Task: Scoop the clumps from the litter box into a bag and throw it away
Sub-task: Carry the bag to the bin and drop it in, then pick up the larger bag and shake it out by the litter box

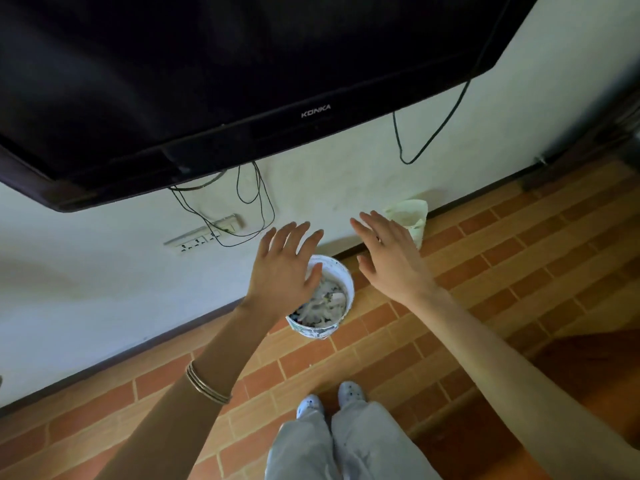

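Observation:
A white bucket (341, 277) stands on the brick-patterned floor against the wall, filled with crumpled white and coloured waste. My left hand (282, 268) hovers over its left rim, palm down, fingers spread, holding nothing. My right hand (389, 259) is stretched out to the right of the bucket, also palm down with fingers apart and empty. A pale crumpled bag (410, 216) lies on the floor by the wall, partly hidden behind my right hand. No litter box or scoop is in view.
A large black television (242, 81) hangs on the white wall above, with cables (256, 199) dangling to a wall socket strip (204, 233). My feet (330, 400) stand on the tiled floor (485, 271) just behind the bucket. Dark furniture (616, 126) sits at the far right.

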`<act>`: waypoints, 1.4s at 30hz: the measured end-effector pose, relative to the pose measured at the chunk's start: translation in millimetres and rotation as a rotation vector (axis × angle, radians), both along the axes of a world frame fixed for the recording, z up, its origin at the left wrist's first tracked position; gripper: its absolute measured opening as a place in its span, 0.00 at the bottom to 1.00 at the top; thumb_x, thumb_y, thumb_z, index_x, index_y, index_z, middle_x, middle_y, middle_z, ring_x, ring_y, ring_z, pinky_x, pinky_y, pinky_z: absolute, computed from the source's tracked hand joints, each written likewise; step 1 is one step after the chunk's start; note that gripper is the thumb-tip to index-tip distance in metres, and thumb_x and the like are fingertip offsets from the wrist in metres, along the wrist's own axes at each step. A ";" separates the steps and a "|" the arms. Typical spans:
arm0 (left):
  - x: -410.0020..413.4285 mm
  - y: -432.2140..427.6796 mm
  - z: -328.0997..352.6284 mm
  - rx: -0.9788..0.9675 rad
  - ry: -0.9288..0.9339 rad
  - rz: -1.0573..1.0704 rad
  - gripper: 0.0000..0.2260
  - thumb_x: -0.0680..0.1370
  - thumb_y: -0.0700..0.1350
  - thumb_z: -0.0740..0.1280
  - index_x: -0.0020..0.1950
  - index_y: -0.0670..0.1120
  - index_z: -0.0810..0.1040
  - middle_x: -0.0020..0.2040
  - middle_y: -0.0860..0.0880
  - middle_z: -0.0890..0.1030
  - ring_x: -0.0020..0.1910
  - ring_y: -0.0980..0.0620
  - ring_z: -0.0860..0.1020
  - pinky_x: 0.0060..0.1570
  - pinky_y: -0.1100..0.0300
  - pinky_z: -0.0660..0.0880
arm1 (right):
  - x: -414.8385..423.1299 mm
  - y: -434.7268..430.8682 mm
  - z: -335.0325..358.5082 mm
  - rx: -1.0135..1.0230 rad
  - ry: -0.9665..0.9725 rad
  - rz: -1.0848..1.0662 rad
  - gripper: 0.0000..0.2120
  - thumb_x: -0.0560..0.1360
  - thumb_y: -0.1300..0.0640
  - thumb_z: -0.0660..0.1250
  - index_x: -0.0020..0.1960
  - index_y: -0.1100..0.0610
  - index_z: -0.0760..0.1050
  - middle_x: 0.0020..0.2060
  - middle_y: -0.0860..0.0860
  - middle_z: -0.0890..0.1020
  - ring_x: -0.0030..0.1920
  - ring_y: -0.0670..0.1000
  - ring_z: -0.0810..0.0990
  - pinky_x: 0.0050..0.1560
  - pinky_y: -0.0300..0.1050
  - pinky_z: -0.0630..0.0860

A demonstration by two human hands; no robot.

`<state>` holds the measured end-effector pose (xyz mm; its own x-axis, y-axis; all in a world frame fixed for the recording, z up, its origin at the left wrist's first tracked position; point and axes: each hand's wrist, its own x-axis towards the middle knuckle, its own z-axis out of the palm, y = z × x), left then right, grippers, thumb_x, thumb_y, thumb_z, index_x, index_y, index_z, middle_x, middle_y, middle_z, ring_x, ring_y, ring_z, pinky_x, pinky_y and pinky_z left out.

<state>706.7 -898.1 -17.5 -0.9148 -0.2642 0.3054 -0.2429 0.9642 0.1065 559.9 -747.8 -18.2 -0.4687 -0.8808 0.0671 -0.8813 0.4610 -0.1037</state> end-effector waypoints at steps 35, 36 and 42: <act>-256.2 197.0 -62.2 0.166 -0.230 0.141 0.22 0.71 0.49 0.72 0.63 0.44 0.77 0.59 0.44 0.79 0.56 0.42 0.78 0.58 0.46 0.73 | -291.3 193.9 -47.3 0.150 -0.072 0.060 0.29 0.76 0.46 0.63 0.73 0.55 0.60 0.70 0.51 0.67 0.67 0.51 0.69 0.67 0.50 0.65; -262.1 197.1 -63.7 0.173 -0.239 0.143 0.22 0.71 0.49 0.71 0.64 0.44 0.76 0.59 0.44 0.79 0.56 0.42 0.77 0.58 0.46 0.73 | -295.9 193.7 -47.9 0.149 -0.074 0.066 0.29 0.76 0.46 0.63 0.73 0.54 0.60 0.69 0.51 0.68 0.67 0.51 0.69 0.67 0.51 0.65; -294.2 193.4 -73.5 0.165 -0.215 0.138 0.22 0.68 0.47 0.73 0.60 0.43 0.79 0.54 0.43 0.80 0.50 0.42 0.79 0.50 0.48 0.76 | -335.6 188.0 -59.6 0.171 -0.082 0.104 0.27 0.76 0.46 0.61 0.72 0.54 0.62 0.68 0.50 0.69 0.67 0.51 0.69 0.66 0.50 0.65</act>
